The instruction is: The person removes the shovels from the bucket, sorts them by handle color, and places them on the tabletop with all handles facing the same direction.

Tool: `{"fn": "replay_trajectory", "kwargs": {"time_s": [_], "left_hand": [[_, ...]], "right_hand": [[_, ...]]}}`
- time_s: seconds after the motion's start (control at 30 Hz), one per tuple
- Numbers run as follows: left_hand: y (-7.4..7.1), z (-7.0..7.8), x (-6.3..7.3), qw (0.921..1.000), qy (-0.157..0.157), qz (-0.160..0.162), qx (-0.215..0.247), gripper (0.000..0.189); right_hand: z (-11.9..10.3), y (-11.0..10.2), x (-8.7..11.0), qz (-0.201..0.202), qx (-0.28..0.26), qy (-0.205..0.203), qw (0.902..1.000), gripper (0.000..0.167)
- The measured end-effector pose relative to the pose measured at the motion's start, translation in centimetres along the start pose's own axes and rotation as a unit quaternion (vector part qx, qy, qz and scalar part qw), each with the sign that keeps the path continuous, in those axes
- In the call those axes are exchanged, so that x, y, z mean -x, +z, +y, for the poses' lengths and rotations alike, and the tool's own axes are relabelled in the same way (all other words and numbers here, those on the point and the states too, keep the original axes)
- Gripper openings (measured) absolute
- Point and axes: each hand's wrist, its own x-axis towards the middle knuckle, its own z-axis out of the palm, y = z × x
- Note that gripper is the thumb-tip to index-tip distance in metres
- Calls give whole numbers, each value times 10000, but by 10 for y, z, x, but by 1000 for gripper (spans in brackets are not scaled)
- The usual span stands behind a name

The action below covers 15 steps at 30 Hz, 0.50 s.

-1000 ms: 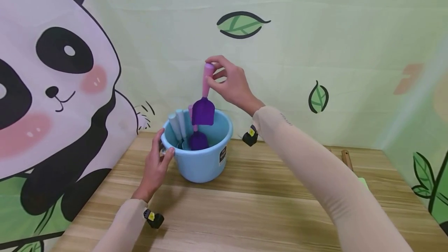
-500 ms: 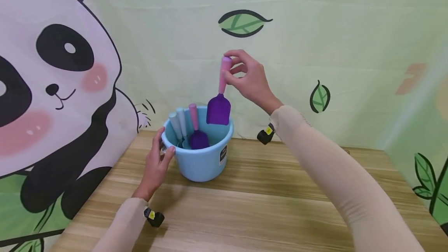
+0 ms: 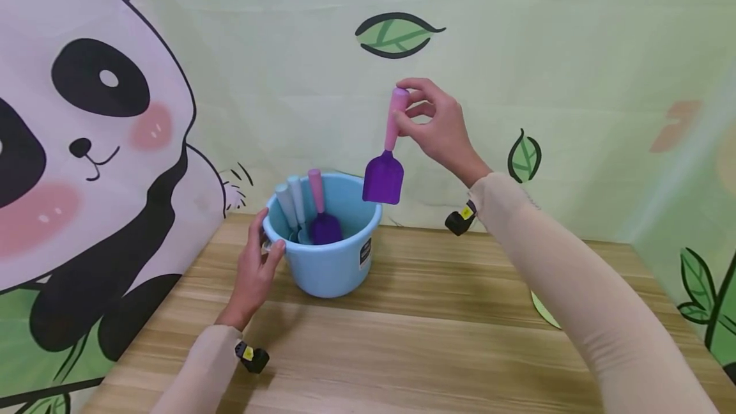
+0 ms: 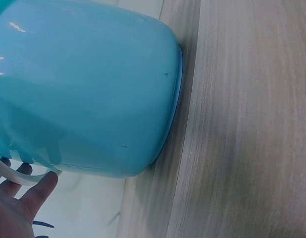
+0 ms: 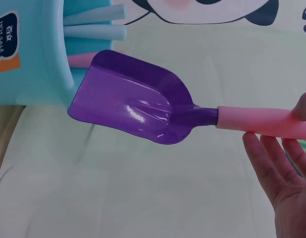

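My right hand [image 3: 441, 125] pinches the pink handle of a small shovel [image 3: 383, 179] near its top end, and the purple blade hangs down beside the right rim of a light blue bucket [image 3: 329, 273]. In the right wrist view the shovel blade [image 5: 133, 101] shows its hollow side, with thumb and fingers on opposite sides of the handle. My left hand [image 3: 255, 280] grips the bucket's left rim. A second purple shovel [image 3: 326, 229] with a pink handle leans inside the bucket, next to two tools with pale blue handles [image 3: 290, 203].
The bucket stands on a wood-grain table [image 3: 368, 356] near the back wall cloth [image 3: 276, 82], which is printed with a panda and leaves. A light green round-edged thing [image 3: 543, 312] lies at the right, mostly hidden by my right forearm.
My right hand has carried the shovel rightward and slightly up, from over the bucket's middle to past its right rim. The left hand and the bucket stay where they were.
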Motion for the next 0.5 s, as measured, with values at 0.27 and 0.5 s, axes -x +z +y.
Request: {"fn": "replay_trajectory", "kwargs": {"time_s": [0.27, 0.5], "left_hand": [[0, 0, 0, 10000, 10, -17, 16, 64], [-1, -1, 1, 10000, -31, -12, 12, 64]], "right_hand": [[7, -23, 10, 43, -25, 343, 9994, 46], [20, -45, 23, 12, -78, 614, 9981, 48]]}}
